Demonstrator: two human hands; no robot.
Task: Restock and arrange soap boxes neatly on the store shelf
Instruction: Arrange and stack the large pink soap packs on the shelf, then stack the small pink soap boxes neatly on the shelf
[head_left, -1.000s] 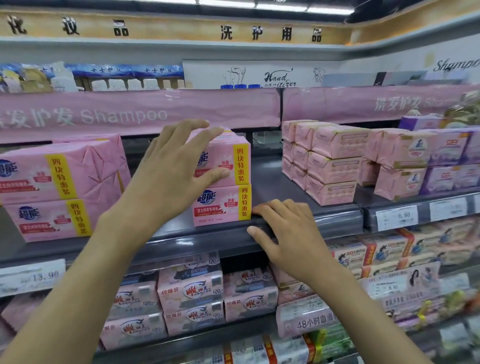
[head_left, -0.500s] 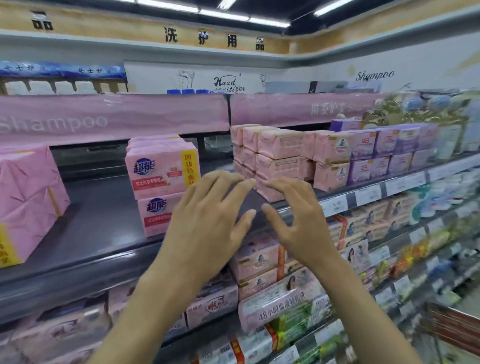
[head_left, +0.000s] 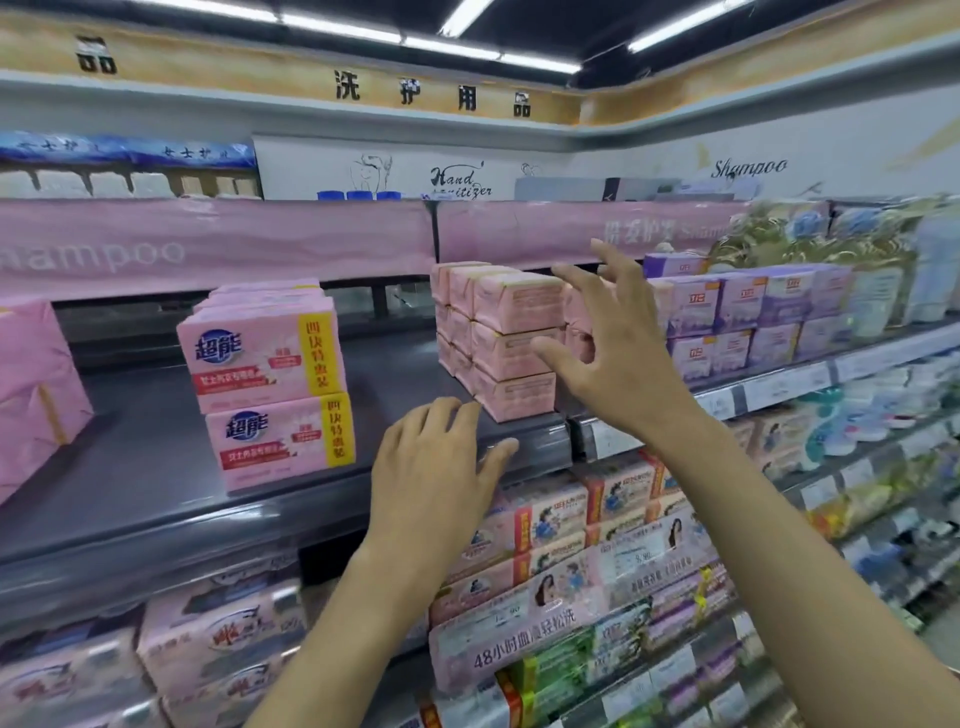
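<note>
A stack of plain pink soap packs (head_left: 506, 343), three high and several deep, stands on the dark grey shelf (head_left: 156, 467). My right hand (head_left: 610, 345) hovers open right in front of that stack, fingers spread, thumb near the middle pack. My left hand (head_left: 434, 467) is open with fingers resting at the shelf's front lip, just below the stack. Two pink soap multipacks with yellow side bands (head_left: 275, 400) are stacked to the left. Neither hand holds anything.
More pink packs (head_left: 36, 384) sit at the far left of the shelf. Purple soap boxes (head_left: 748, 322) fill the shelf to the right. Lower shelves carry pink and green packs (head_left: 561, 545). A pink Shampoo banner (head_left: 218, 244) hangs above.
The view has swung right. My right hand rose from the shelf edge up to the plain pink stack. My left hand left the yellow-banded multipacks and dropped to the shelf lip.
</note>
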